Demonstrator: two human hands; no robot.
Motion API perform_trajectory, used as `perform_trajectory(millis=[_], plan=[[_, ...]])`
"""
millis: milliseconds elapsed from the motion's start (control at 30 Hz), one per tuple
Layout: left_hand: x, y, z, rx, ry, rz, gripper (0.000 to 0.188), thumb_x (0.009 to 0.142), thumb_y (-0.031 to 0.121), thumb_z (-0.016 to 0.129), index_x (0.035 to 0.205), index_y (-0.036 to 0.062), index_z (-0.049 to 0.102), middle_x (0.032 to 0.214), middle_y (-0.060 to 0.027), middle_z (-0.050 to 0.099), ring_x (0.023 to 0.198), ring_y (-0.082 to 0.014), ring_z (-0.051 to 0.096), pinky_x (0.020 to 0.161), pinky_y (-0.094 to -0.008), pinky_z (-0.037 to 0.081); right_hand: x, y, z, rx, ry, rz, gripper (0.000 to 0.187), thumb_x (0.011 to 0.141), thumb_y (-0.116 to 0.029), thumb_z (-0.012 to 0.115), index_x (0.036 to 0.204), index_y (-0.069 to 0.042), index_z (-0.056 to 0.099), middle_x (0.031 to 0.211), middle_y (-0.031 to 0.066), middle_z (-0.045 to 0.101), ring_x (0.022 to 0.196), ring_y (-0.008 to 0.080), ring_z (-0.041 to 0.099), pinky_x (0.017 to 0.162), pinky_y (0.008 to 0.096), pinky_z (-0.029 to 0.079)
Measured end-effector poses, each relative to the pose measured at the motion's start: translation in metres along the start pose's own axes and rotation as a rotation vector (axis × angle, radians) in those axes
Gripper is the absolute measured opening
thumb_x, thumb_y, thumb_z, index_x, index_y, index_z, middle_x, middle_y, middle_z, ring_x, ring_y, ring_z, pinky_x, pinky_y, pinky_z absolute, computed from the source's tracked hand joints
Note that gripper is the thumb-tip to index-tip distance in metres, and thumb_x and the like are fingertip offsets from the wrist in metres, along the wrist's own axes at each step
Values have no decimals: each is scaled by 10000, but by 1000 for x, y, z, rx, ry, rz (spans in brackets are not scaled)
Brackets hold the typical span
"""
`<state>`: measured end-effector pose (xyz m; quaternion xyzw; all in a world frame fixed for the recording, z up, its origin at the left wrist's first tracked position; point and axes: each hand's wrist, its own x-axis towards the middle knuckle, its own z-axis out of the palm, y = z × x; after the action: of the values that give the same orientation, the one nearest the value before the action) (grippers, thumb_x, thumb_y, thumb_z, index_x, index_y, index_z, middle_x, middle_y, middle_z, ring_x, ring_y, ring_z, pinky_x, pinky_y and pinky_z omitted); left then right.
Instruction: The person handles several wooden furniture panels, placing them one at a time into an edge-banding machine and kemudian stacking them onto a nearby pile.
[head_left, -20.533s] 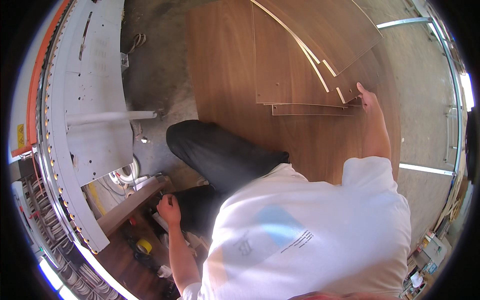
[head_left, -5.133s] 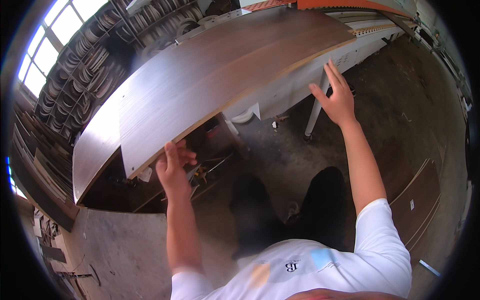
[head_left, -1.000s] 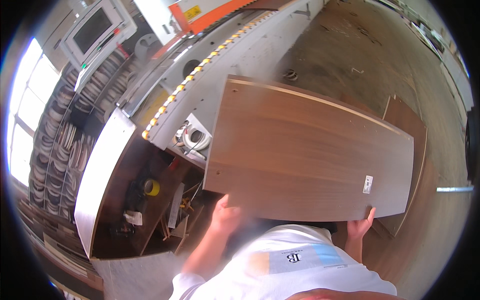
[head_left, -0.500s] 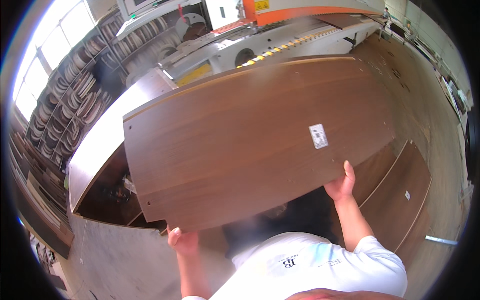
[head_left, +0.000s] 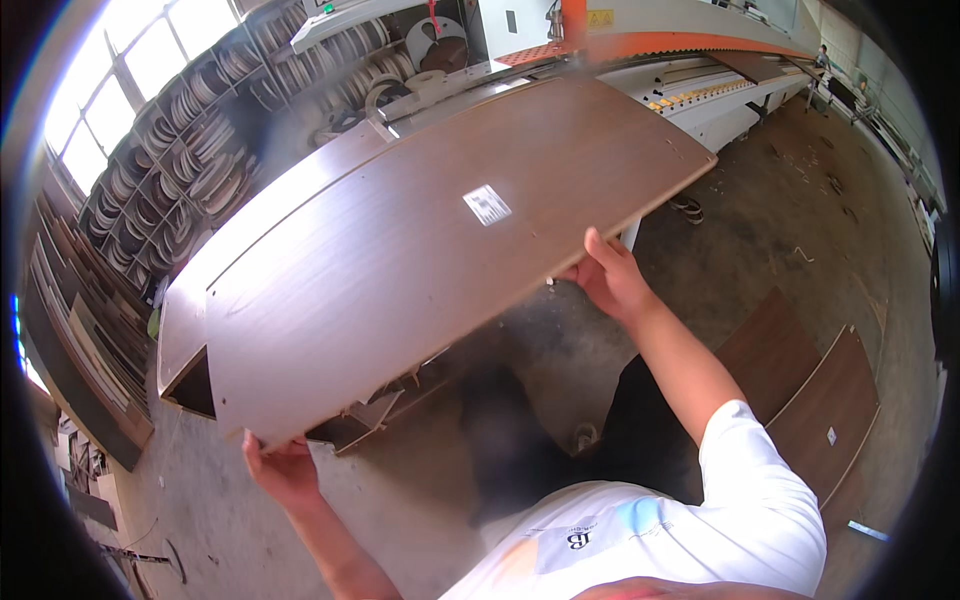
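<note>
- Brown wood, wide and flat: the board (head_left: 400, 290) fills the middle of my feed, glare washing out its left half. It slants from low left up to the right.
- Left hand (head_left: 284, 468) has the near-left corner, thumb up top and fingers tucked under. Pretty much closed down to the board's thickness from what I see.
- Right hand (head_left: 612, 278) has the near long edge, further right. Thumb lies at the rim, fingers go below, so I can't tell exactly how they curl. Grip looks about as narrow as the left one.
- White label (head_left: 487, 205) sits on the board's top face, nearer the far edge.
- Behind the left end I get a pale strip of bench (head_left: 182, 325). Can't tell from my angle whether the board touches it.
- Past the far right corner is the machine, with an orange rail (head_left: 690, 43) and yellow rollers (head_left: 690, 97).
- Upper left, a rack (head_left: 190, 150) full of rolls below a bright window (head_left: 120, 70).
- More brown panels (head_left: 830, 415) lie on the floor, lower right.
- White shirt (head_left: 640, 550) and dark trousers at the bottom.
</note>
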<state>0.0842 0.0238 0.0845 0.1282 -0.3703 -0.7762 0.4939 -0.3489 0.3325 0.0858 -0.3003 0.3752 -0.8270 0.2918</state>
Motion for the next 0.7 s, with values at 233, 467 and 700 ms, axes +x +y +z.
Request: perform_trajectory(millis=[233,467,700], plan=[[44,-33,45,-36,-53,100,456,1029,462,625,1280,82,622,1188,-76,715,996,-207,683,820,-350,549,60,-12,0,-472,324,66,555,1064,-466,566,1397,-22,573,1335,96,660,1270,231,608,1045,395,479],[40,-90,40,367,178,203,326,1058,349,626,1202,57,621,926,-82,728,778,-135,648,709,-277,505,35,-14,-11,-1674,252,-566,778,941,-439,684,1519,20,440,1598,250,405,1502,384,365,1220,468,312],[72,-100,54,420,177,253,218,1034,285,678,1079,73,661,806,-31,684,694,-78,588,641,-224,471,54,1,-19,-1929,244,-468,1016,927,-595,639,1600,59,248,1693,252,195,1570,364,234,1250,566,203]])
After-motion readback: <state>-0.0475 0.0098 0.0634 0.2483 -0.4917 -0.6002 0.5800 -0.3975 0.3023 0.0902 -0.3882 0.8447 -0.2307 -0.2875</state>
